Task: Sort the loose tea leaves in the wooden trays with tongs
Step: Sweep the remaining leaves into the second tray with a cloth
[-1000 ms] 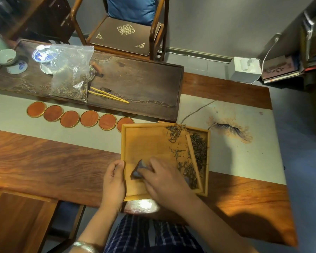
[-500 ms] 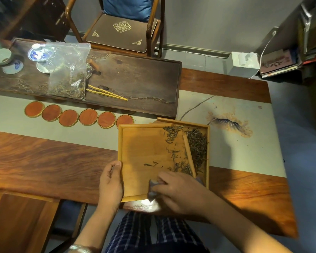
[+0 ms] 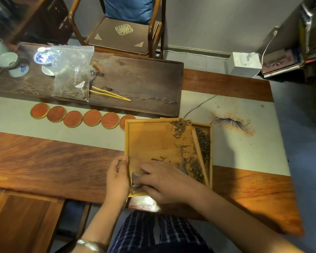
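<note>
A light wooden tray (image 3: pixel 153 141) lies at the table's front edge, overlapping a second tray (image 3: pixel 207 136) on its right. Loose tea leaves (image 3: pixel 180 127) lie along the upper tray's right side, and more tea leaves (image 3: pixel 203 143) fill the second tray. My left hand (image 3: pixel 117 177) grips the upper tray's left rim near its front corner. My right hand (image 3: pixel 164 181) holds a small grey cloth (image 3: pixel 135 177) pressed on the tray's front left corner. The yellow bamboo tongs (image 3: pixel 109 93) lie untouched on the dark tea board (image 3: pixel 144 83), far from both hands.
A clear plastic bag of tea (image 3: pixel 72 73) and cups (image 3: pixel 6 60) stand on the dark board's left. Several round orange coasters (image 3: pixel 91 117) line the pale runner behind the trays. A chair (image 3: pixel 124 31) stands beyond the table, a tissue box (image 3: pixel 245 63) on the right.
My right hand has swept the grey cloth from mid-tray toward the front, then left to the tray's front left corner. My left hand stays on the rim.
</note>
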